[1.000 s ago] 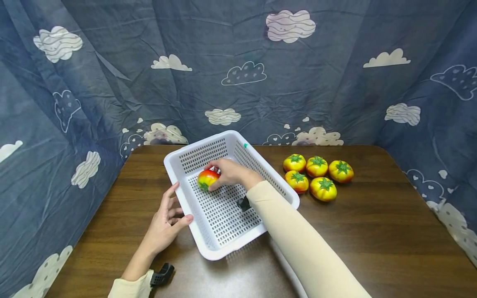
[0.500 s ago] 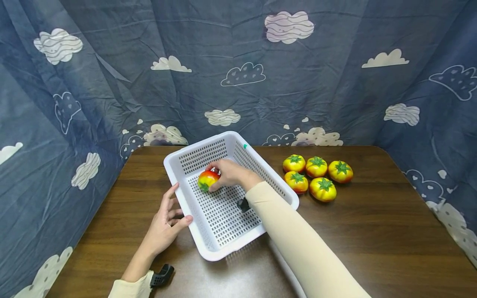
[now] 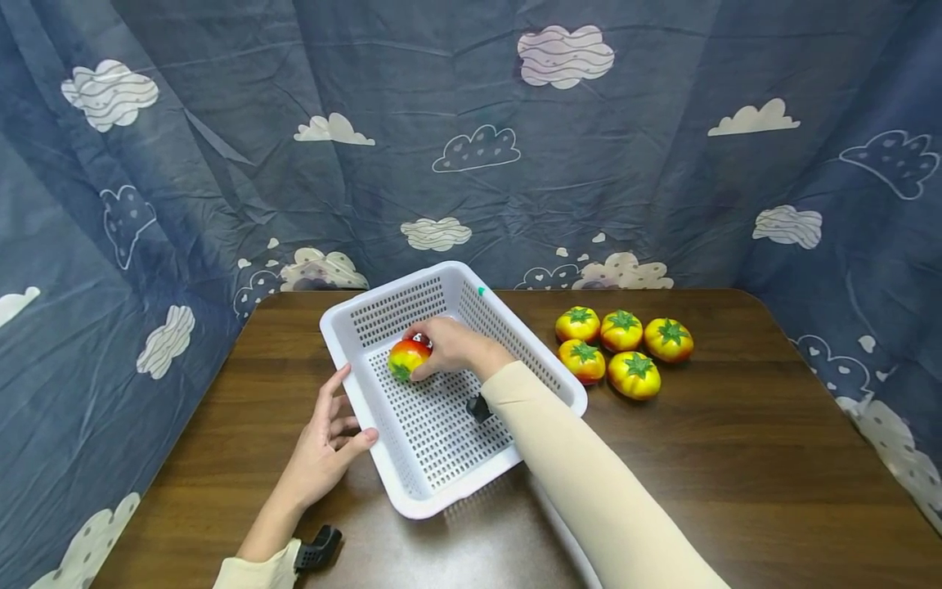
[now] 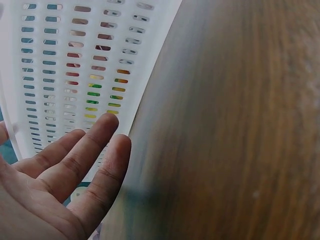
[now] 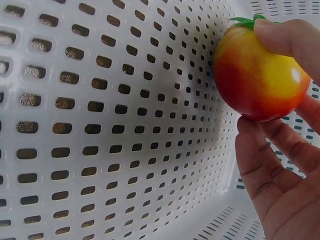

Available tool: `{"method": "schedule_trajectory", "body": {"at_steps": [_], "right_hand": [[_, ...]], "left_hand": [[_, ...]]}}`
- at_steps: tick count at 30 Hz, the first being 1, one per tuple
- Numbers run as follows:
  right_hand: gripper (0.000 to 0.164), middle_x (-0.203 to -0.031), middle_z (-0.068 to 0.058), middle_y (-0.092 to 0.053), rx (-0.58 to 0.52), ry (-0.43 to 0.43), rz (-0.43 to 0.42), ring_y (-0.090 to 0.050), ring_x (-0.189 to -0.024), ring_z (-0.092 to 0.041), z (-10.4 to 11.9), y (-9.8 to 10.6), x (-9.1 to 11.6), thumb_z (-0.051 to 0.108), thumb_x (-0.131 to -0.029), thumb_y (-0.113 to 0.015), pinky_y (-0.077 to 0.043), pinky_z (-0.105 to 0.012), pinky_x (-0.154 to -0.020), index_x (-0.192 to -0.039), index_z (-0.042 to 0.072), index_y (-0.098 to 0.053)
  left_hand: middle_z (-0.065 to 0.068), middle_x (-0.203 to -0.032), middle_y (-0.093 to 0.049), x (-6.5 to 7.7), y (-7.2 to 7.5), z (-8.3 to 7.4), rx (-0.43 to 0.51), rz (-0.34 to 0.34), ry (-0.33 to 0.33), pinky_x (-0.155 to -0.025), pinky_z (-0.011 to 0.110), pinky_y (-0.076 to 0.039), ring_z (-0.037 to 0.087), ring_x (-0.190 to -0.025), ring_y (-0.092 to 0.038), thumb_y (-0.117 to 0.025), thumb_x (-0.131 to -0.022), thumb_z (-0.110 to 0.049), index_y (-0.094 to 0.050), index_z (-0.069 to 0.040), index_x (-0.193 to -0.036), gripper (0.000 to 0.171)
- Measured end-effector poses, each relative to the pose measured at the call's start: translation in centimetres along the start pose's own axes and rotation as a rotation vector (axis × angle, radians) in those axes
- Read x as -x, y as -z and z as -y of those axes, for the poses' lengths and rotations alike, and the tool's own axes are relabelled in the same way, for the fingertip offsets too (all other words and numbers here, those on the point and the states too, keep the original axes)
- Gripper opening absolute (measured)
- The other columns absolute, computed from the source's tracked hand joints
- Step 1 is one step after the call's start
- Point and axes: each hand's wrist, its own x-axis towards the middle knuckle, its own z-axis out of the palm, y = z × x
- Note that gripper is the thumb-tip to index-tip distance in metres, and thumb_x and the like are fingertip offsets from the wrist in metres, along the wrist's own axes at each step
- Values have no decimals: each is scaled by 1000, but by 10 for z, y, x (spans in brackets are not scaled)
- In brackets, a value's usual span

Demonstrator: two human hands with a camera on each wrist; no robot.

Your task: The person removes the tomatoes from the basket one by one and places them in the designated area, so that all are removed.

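Observation:
My right hand (image 3: 459, 343) reaches into a white perforated plastic basket (image 3: 412, 495) and grips a red-and-yellow toy tomato (image 3: 409, 358). In the right wrist view the thumb lies by the green leaves of the tomato (image 5: 260, 75), with the fingers round its other side. The tomato is low in the basket, close to the perforated floor. My left hand (image 3: 320, 450) touches the left side of the basket, its thumb on the rim. Its fingers (image 4: 75, 165) look fairly straight against the outer wall in the left wrist view, where the tomato's colours show through the slots.
Several similar tomatoes (image 3: 634, 375) stand in a cluster to the right of the basket, green leaves up. Everything rests on a brown wooden table (image 3: 751, 458). A blue curtain with white clouds (image 3: 471, 204) hangs behind and at the sides.
Both hands, the basket and the tomato keep the same places relative to each other. The whole head view has shifted very slightly.

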Motion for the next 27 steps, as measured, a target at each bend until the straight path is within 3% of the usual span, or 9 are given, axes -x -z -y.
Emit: {"method": "schedule_trajectory", "body": {"at_steps": [27], "right_hand": [[62, -122, -10, -72, 7, -33, 25, -66, -103, -20, 3, 5, 1, 30, -87, -88, -57, -31, -96, -140, 9, -63]], "left_hand": [[27, -143, -62, 0, 2, 2, 4, 1, -6, -82, 30, -62, 12, -108, -74, -74, -98, -11, -18, -27, -172, 95]]}}
